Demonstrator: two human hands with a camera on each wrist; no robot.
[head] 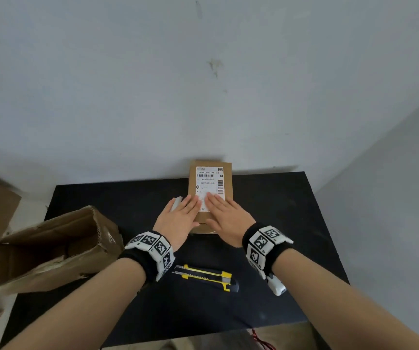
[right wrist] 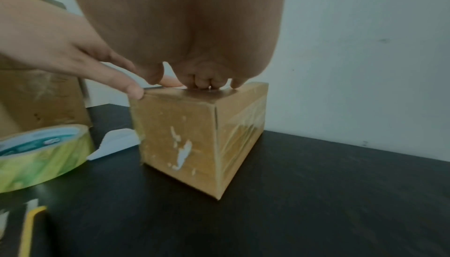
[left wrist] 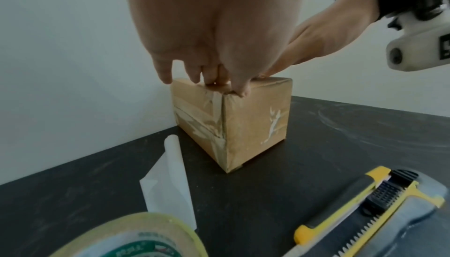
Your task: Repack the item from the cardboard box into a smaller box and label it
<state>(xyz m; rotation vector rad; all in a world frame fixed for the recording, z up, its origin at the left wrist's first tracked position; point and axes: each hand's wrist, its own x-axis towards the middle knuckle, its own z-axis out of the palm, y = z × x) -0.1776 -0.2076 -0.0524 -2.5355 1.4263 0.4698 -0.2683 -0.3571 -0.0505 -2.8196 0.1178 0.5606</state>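
A small taped cardboard box stands at the back middle of the black table. A white shipping label lies on its top. My left hand and right hand lie flat side by side on the near part of the label, fingers straight, pressing down. A large open cardboard box lies on its side at the table's left edge. What is inside either box is hidden.
A yellow and black utility knife lies just behind my wrists. A roll of tape sits under my left wrist. The peeled white label backing lies left of the small box. A wall stands right behind the table.
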